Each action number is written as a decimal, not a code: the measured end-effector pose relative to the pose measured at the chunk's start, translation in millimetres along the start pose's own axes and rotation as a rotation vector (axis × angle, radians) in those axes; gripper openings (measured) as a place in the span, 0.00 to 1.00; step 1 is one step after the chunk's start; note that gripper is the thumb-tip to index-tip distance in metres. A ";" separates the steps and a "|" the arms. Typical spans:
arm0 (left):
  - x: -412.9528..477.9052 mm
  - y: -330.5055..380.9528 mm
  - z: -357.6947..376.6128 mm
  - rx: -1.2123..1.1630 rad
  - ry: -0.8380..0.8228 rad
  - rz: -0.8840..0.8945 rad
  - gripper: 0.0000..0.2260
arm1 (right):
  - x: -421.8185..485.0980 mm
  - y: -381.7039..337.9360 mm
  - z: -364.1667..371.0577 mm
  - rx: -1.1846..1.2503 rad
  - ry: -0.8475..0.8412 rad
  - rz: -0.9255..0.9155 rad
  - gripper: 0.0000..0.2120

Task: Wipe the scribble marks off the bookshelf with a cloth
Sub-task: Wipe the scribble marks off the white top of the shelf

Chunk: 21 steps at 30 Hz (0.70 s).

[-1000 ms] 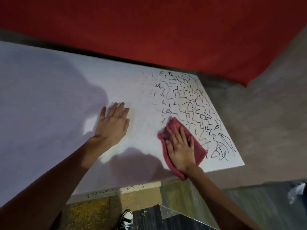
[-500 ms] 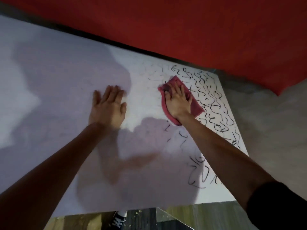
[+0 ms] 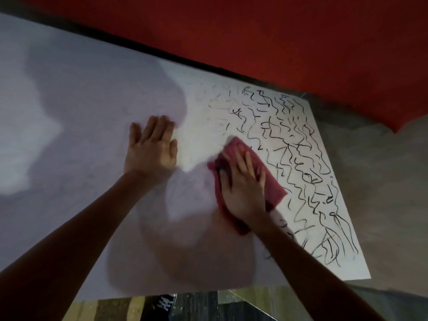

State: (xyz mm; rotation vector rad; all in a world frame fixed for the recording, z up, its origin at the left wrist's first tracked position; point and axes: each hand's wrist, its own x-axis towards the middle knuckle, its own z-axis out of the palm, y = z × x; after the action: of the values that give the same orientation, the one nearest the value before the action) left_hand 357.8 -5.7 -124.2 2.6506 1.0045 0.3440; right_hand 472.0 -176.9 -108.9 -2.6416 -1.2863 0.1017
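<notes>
The white top of the bookshelf fills most of the head view. Black scribble marks cover its right part, fainter toward the middle. A red cloth lies flat on the surface at the left edge of the scribbles. My right hand presses down on the cloth with straight fingers. My left hand rests flat on the bare white surface to the left of the cloth, fingers straight and together. Both hands are motion-blurred.
A red wall rises behind the shelf. Grey floor lies to the right of the shelf's right edge. Below the near edge I see wooden flooring and a black sneaker.
My right hand slid the cloth from near me up to the far scribbles, then back toward me to the middle. The left hand stayed flat in place.
</notes>
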 end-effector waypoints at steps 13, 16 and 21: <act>-15.9 -29.8 -27.1 -0.100 -0.001 0.090 0.22 | -82.6 -8.8 7.1 -0.030 0.063 -0.012 0.25; -22.7 -72.5 -47.3 0.006 -0.111 -0.020 0.35 | -110.4 -12.9 9.4 -0.046 0.035 -0.016 0.23; -28.9 -91.6 -49.9 0.042 -0.117 -0.082 0.40 | 0.1 -22.3 1.1 -0.055 -0.047 -0.067 0.28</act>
State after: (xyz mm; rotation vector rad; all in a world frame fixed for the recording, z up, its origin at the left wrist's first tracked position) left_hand 265.3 49.4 -112.8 2.6228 1.0895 0.1491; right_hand 454.7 -163.2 -105.3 -2.6531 -1.4113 0.1210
